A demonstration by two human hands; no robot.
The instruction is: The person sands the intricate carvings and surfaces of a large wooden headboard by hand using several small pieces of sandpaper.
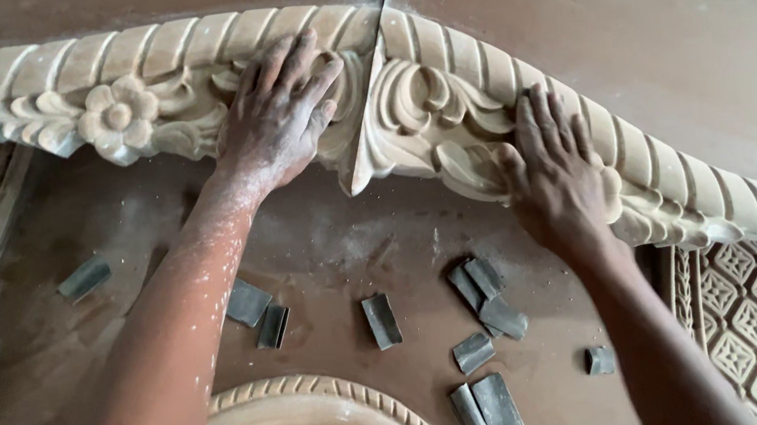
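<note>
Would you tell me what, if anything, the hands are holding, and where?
Nothing is gripped: left hand and right hand press flat on the carved wooden moulding, either side of its joint.

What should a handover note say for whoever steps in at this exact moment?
Left hand: flat, fingers spread, on the left carved moulding near the mitre joint.
Right hand: flat on the right carved moulding.
The two mouldings meet at the joint on the brown panel.
Folded sandpaper pieces lie scattered below, with dust around them.
Neither hand holds anything. How much of the carving is already sanded cannot be told.
</note>
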